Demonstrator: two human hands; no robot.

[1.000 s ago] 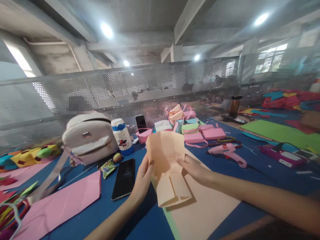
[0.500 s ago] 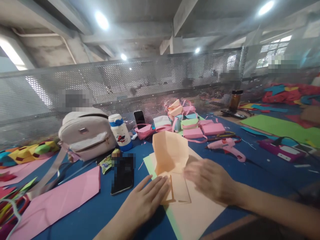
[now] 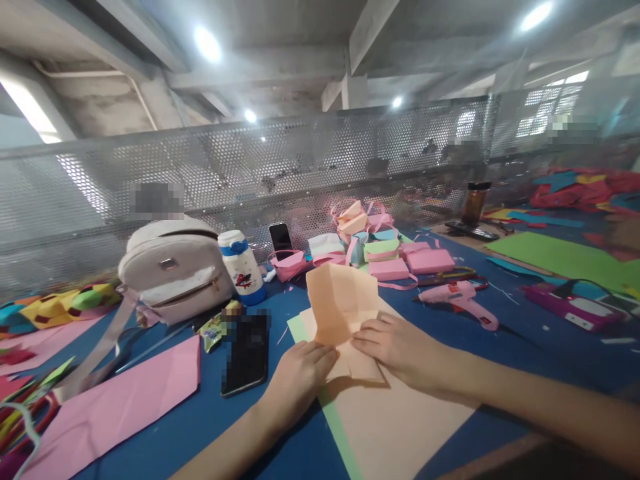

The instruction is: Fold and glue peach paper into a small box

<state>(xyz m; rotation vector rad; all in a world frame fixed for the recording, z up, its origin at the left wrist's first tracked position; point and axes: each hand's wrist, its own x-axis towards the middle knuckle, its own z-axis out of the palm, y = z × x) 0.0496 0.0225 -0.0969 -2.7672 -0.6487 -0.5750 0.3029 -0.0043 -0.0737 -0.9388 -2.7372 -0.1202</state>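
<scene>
A folded peach paper piece [image 3: 343, 300] stands partly upright on flat peach sheets [image 3: 400, 427], with a green sheet [image 3: 340, 433] showing beneath their left edge. My left hand [image 3: 305, 370] is closed on the lower left side of the folded piece, fingers bent over its edge. On the right side of the same piece lies my right hand [image 3: 395, 347], its fingers pressed together on the paper near the fold. The fingertips of both hands are a short way apart, and the lower flap shows between and below them.
Left of the hands lie a black phone [image 3: 246, 353] and pink paper [image 3: 135, 400]. Behind are a backpack [image 3: 175, 273], a bottle [image 3: 243, 270] and several small paper bags [image 3: 390, 269]. A pink glue gun [image 3: 463, 300] lies to the right.
My left hand has gone from flat, spread fingers to bent ones on the paper. My right hand has moved in slightly leftward onto it. The folded piece's lower part has shifted up.
</scene>
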